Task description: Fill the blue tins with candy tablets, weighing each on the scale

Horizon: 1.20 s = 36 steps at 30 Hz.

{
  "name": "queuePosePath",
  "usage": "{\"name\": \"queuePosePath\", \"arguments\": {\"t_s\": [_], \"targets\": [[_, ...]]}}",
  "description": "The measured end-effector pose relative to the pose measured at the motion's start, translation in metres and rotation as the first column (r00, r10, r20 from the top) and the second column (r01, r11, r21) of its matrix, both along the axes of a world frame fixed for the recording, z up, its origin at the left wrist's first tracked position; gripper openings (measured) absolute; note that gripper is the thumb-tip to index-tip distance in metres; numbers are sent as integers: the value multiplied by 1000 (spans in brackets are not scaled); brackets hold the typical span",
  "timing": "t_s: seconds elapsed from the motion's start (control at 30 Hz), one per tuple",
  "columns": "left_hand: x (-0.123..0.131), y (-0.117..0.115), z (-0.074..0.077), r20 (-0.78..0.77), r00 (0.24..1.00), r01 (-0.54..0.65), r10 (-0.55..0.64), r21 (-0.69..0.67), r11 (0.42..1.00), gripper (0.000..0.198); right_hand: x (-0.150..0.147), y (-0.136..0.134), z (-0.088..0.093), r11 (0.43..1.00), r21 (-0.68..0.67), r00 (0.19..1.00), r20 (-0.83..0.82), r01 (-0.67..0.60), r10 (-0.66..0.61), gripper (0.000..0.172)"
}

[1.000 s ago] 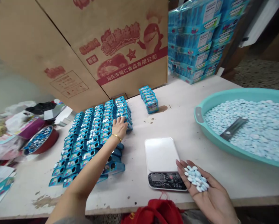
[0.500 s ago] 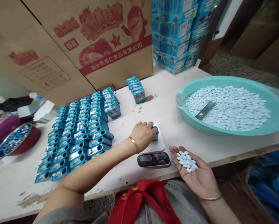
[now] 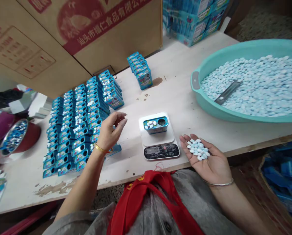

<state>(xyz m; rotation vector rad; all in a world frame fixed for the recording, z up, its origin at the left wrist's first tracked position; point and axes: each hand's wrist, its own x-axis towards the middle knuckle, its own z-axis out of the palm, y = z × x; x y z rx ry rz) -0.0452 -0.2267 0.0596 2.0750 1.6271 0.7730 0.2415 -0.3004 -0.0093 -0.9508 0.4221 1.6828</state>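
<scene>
Starting far left, we've got a red bowl [image 3: 32, 138] of shiny bits [image 3: 15, 137], then a big block of blue boxes [image 3: 79, 132] in rows. The left hand [image 3: 109, 132] hangs by the block's right edge, hiding a few boxes; it's holding nothing, thumb and fingertips a little apart. Farther back, a short row of boxes [image 3: 142, 75] stands in front of a cardboard carton [image 3: 116, 49]. Next up is one single box [image 3: 158, 129], upright on the white plate of a kitchen scale [image 3: 148, 139]. Its long axis runs side to side, right end turned slightly away from the person. The round hole is at the right, a few white candies [image 3: 151, 124] on the left. The scale's black panel [image 3: 162, 151] sits between it and the person. Just right of that, the right hand [image 3: 208, 161] is palm up, fingers loosely opened out under a pile of candies [image 3: 198, 149]. Last, a teal tub [image 3: 216, 111] with a metal strip [image 3: 227, 93] lying on more candies [image 3: 265, 88].
</scene>
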Motion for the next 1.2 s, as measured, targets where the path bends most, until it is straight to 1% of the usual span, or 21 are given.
{"name": "queuePosePath", "arguments": {"t_s": [0.1, 0.23, 0.37, 0.5, 0.6, 0.7, 0.77, 0.87, 0.93, 1.0, 1.1, 1.2], "targets": [[0, -5, -2, -7, 997, 81, -81, -2, 997, 23, -2, 1, -1, 1000, 20, 1000, 15, -14, 14, 24], [10, 0, 7, -72, 960, 271, -269, 15, 963, 26, -5, 1, -1, 999, 32, 1000, 11, -23, 22, 24], [22, 11, 14, -137, 890, 439, -435, 2, 898, 28, -7, 1, 0, 1000, 20, 1000, 3, -21, 21, 24], [33, 20, 17, -242, 777, 579, -581, -90, 811, 37, -12, 2, 1, 999, 17, 999, -22, -47, 48, 25], [42, 26, 20, -373, 668, 630, -644, -178, 756, 40, -21, 3, 3, 996, 30, 995, -51, -85, 86, 24], [53, 31, 24, -491, 554, 642, -672, -262, 721, 36, -36, 5, 6, 989, 44, 985, -90, -144, 148, 23], [60, 32, 26, -549, 490, 633, -677, -309, 709, 29, -47, 6, 9, 979, 61, 972, -123, -192, 198, 22], [68, 33, 30, -601, 423, 606, -679, -369, 705, 21, -62, 9, 12, 962, 95, 947, -172, -258, 271, 21], [71, 35, 31, -604, 403, 598, -687, -395, 697, 19, -70, 12, 14, 950, 126, 931, -201, -285, 306, 20], [71, 39, 32, -575, 410, 609, -708, -405, 682, 19, -78, 16, 14, 945, 154, 923, -218, -289, 317, 19], [68, 47, 33, -467, 452, 642, -760, -421, 641, 14, -86, 22, 15, 946, 172, 924, -225, -275, 310, 19], [66, 51, 36, -343, 481, 680, -807, -435, 590, 9, -90, 25, 16, 952, 163, 931, -223, -258, 290, 20]]}}
